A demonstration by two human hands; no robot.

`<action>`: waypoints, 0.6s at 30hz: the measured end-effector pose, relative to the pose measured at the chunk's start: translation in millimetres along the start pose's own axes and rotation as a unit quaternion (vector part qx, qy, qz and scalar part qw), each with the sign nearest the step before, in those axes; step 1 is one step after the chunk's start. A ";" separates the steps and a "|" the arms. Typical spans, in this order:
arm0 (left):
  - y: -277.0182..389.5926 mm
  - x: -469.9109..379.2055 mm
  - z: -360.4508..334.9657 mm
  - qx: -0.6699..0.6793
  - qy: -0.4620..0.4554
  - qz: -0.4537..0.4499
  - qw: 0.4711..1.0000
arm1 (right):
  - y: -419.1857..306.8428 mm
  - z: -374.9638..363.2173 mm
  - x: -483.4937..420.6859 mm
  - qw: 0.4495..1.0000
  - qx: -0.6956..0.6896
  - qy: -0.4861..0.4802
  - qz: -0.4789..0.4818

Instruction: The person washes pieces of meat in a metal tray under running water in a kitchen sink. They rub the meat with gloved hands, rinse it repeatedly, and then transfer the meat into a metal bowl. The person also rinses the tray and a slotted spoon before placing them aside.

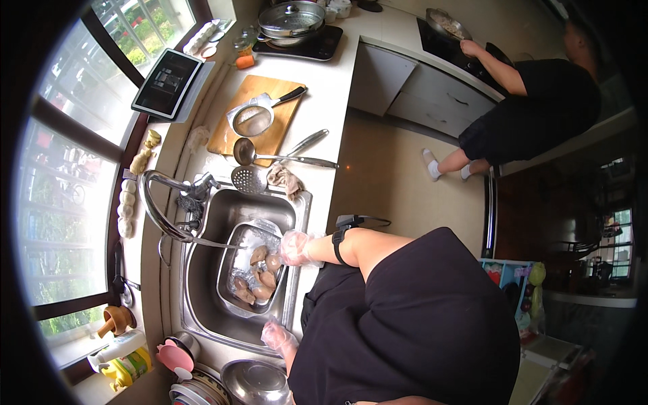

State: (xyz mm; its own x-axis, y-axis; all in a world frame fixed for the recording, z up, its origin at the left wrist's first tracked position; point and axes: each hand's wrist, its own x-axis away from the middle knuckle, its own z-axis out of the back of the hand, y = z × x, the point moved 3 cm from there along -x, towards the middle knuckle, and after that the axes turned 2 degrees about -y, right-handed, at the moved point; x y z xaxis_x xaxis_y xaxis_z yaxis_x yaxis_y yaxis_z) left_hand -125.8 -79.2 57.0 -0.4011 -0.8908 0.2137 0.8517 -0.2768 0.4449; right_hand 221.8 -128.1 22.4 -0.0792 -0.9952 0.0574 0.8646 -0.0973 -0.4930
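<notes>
A rectangular metal tray (228, 283) sits in the stainless-steel sink (207, 309), holding water and several pale brown pieces of meat (266, 278). Water runs into it from the chrome faucet (157, 217). My right hand (296, 248), in a clear plastic glove, is curled at the tray's corner on my side; whether it grips the rim cannot be made out. My left hand (278, 336), gloved alike, is by the sink's near edge, just off the tray's left end. Its fingers are bent and their inner side is hidden.
Right of the sink lie a skimmer (248, 179), a ladle (245, 151), a cloth (284, 179) and a cutting board (243, 96) with a strainer (253, 120). A metal bowl (255, 382) stands on the left. Behind, another person (547, 101) holds a pan (448, 25) at the stove.
</notes>
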 end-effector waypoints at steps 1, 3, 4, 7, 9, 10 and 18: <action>-1.5 0.0 -1.3 -0.023 -0.017 0.005 1.000 | 5.4 -6.7 -6.6 0.998 -0.060 -0.005 0.030; -4.2 0.0 -3.4 -0.031 -0.024 0.013 0.999 | 9.9 -17.9 -10.3 0.995 -0.096 -0.026 0.030; -5.4 0.1 -4.1 -0.015 -0.014 0.015 1.000 | 10.4 -20.6 -9.8 0.997 -0.072 -0.042 0.001; -8.0 1.0 -6.5 -0.018 0.010 -0.010 1.000 | -0.9 -10.3 -4.9 0.985 0.166 -0.039 0.009; -9.3 1.9 -7.5 -0.020 0.021 -0.027 0.999 | -9.5 2.5 0.5 0.980 0.198 -0.028 0.004; -9.8 2.2 -7.5 -0.012 0.025 -0.030 0.999 | -10.8 6.6 2.4 0.992 0.124 -0.027 -0.019; -4.1 0.7 -2.3 -0.025 -0.003 0.012 1.000 | 31.3 -66.3 -15.6 0.996 -0.084 0.015 0.011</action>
State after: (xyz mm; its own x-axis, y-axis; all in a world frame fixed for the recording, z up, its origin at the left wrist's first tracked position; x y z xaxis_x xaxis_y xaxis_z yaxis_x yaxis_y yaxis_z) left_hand -128.9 -79.4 53.3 -0.3825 -0.8950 0.2294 0.8768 -0.2733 0.3957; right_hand 217.2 -116.3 -51.5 -0.0781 -0.9967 0.0211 0.7709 -0.0738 -0.6327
